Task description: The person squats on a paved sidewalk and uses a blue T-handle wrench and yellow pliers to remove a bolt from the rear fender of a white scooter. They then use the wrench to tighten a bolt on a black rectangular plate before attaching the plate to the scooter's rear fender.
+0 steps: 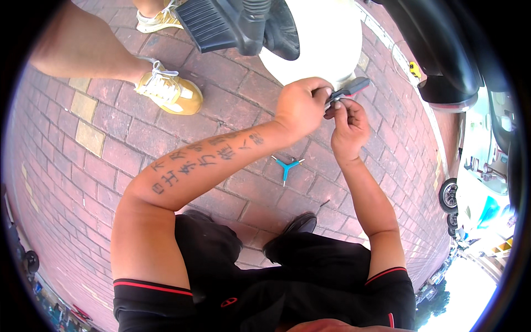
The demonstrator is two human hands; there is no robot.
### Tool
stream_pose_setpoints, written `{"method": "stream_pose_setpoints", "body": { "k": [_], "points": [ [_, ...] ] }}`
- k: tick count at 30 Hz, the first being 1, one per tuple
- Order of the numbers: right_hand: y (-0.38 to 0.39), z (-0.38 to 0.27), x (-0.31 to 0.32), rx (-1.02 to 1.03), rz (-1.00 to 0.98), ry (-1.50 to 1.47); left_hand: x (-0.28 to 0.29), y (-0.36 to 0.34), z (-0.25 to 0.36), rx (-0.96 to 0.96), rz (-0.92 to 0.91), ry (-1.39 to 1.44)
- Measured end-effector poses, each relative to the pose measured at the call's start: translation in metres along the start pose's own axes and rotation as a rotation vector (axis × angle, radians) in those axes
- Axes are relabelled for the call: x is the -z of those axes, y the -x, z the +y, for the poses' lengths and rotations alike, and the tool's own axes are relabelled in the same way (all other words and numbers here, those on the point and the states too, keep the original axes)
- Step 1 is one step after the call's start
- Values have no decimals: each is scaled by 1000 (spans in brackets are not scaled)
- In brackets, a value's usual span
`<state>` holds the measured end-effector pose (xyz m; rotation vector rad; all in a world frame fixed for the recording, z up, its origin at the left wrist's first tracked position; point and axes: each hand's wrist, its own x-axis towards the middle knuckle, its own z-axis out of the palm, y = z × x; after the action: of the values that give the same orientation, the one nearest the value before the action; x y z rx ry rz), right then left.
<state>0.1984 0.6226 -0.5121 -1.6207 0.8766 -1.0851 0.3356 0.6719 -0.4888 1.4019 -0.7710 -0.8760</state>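
Note:
At the lower end of a rounded white body panel (326,47), a small dark grey part with a red edge (357,87) sticks out. My left hand (301,108) is closed, with thumb and fingers pinching the near end of this part. Just to the right, my right hand (351,124) is closed too, its thumb and fingertips pressed together against the same end. Anything smaller between the fingertips is hidden. On the paving below my hands lies a blue Y-shaped hex wrench (286,166) with three metal tips.
Beside the panel are a ribbed black plate (207,25) and a black corrugated sleeve (256,8). Another person's yellow shoe (171,94) stands at left on the brick paving (232,188). Large black vehicle parts (451,50) and a small yellow object (414,69) are at upper right.

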Motion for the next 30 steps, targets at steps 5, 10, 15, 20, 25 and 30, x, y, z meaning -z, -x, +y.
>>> {"method": "stream_pose_setpoints", "body": {
  "k": [5,10,15,20,25,30],
  "points": [
    [1,0,-1,45,-4,28,-11,-7,-2,387,-1,440],
    [0,6,2,54,-13,63,-12,-12,-6,515,-8,578],
    [1,6,2,52,-14,71,-8,-11,-3,530,-77,542],
    [1,0,-2,14,-11,62,-7,-10,-1,555,-82,556],
    [1,-2,-3,-27,-12,45,-11,-10,-3,557,-32,567],
    [-1,4,0,24,-14,117,-14,-8,4,553,12,513]
  ]
}}
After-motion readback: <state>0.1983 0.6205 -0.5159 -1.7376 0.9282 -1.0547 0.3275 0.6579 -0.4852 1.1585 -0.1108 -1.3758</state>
